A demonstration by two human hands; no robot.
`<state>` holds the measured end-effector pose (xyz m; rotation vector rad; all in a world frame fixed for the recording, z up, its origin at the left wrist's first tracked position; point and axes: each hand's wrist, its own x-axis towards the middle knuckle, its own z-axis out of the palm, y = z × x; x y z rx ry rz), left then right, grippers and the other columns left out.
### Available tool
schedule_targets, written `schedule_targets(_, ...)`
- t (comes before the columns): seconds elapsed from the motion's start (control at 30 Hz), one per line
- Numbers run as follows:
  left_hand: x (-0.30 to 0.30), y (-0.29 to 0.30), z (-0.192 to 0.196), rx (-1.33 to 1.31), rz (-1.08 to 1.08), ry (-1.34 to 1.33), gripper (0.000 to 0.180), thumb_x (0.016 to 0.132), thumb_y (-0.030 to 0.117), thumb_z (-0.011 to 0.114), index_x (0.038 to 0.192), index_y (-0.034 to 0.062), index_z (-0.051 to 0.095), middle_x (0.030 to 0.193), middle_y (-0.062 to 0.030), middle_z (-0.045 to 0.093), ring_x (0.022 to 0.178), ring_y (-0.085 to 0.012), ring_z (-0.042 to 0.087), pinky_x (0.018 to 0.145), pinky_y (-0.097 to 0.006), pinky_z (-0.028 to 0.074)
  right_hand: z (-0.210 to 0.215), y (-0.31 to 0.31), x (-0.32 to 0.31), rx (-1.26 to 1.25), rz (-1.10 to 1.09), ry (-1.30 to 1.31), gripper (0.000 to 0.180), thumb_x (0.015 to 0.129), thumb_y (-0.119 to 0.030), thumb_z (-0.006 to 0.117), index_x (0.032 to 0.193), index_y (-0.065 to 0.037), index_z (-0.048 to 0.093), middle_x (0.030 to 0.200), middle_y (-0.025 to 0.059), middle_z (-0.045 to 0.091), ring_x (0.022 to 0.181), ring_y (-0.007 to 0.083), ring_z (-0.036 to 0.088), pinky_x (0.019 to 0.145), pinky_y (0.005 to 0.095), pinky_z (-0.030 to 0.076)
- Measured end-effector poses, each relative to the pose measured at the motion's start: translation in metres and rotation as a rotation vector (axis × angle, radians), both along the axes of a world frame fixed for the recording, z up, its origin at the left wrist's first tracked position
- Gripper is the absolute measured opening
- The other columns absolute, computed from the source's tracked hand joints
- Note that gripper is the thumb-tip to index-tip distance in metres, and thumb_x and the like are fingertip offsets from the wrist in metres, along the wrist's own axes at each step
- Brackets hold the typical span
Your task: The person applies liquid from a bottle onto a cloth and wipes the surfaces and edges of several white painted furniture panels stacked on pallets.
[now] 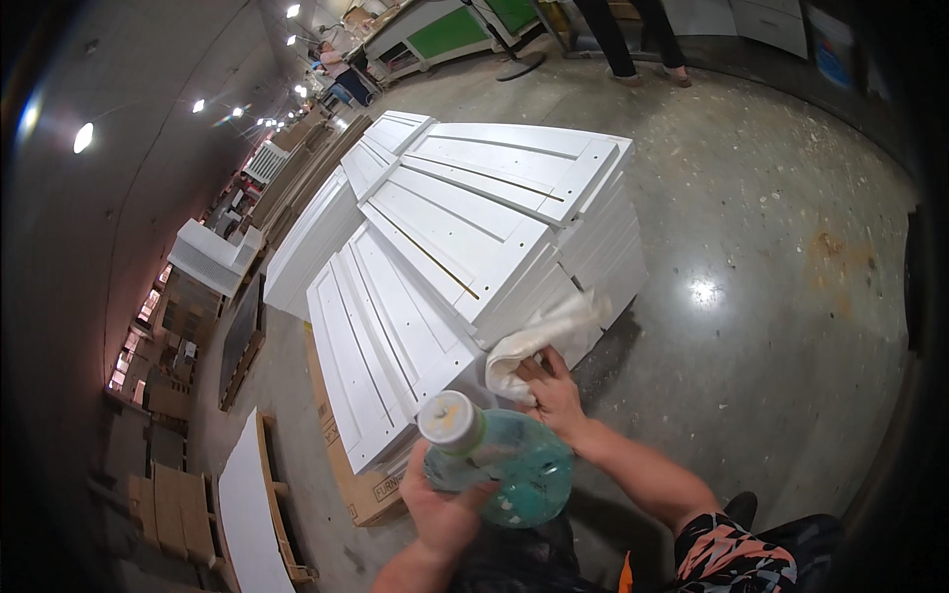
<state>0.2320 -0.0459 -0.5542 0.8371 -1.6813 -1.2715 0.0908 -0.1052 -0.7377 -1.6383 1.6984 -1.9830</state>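
Observation:
My left hand (445,509) is wrapped round a clear bottle (524,474) with a white cap and bluish-green liquid inside. The bottle is tilted, its cap toward the upper left. In my right hand (556,395) is a crumpled white cloth (544,331), held against the near right side of the stacked white panels (465,212). The panels have long grooves and small holes, and lie in fanned, overlapping piles. Part of the cloth hides the panel edges behind it.
Flattened cardboard (346,460) lies under the near pile. A white board (252,514) on a wooden pallet is at the lower left. Farther off are a green-and-white workbench (445,38), a stand with a round base (519,67), and a person's legs (633,40).

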Motion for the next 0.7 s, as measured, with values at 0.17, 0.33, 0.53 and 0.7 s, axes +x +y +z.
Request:
schedule_targets(0.17,-0.003,0.0,-0.008,-0.013,-0.091,-0.184,0.051,0.072,0.007,0.082,0.116,-0.0026,0.059,0.106,-0.0063,0.068,0.095,-0.0118,0.062,0.086,-0.029,0.049,0.007,0.017,-0.036,-0.171,0.522,-1.74,0.043,0.089,-0.025,0.055,0.122,0.004,0.054,0.117,0.0147,0.061,0.11,0.028,0.059,0.1,0.0424,0.045)
schedule_targets(0.33,-0.01,-0.021,0.023,-0.13,-0.072,-0.439,0.045,0.072,0.004,0.078,0.114,0.0006,0.062,0.098,-0.0092,0.071,0.09,-0.0119,0.066,0.081,-0.027,0.052,0.079,0.061,-0.068,-0.392,0.762,-1.626,0.065,0.08,-0.028,0.059,0.136,-0.002,0.04,0.127,0.0155,0.054,0.119,0.0311,0.053,0.104,0.045,0.042)
schedule_targets(0.53,-0.029,-0.063,0.064,-0.772,-0.122,-0.812,0.039,0.071,0.003,0.072,0.109,0.005,0.062,0.075,-0.0129,0.067,0.068,-0.024,0.069,0.061,-0.031,0.053,0.102,0.094,-0.069,-0.419,0.85,-1.502,0.076,0.072,-0.02,0.059,0.142,-0.004,0.031,0.134,0.0156,0.048,0.122,0.032,0.05,0.105,0.0464,0.041)
schedule_targets(0.7,-0.047,-0.074,0.064,-1.027,-0.156,-0.965,0.034,0.071,0.01,0.071,0.103,0.0079,0.061,0.062,-0.0086,0.062,0.057,-0.0283,0.064,0.05,-0.035,0.048,0.128,0.104,-0.063,-0.361,0.807,-1.454,0.075,0.074,-0.019,0.055,0.143,-0.003,0.029,0.137,0.0163,0.045,0.126,0.0321,0.046,0.108,0.0457,0.036)
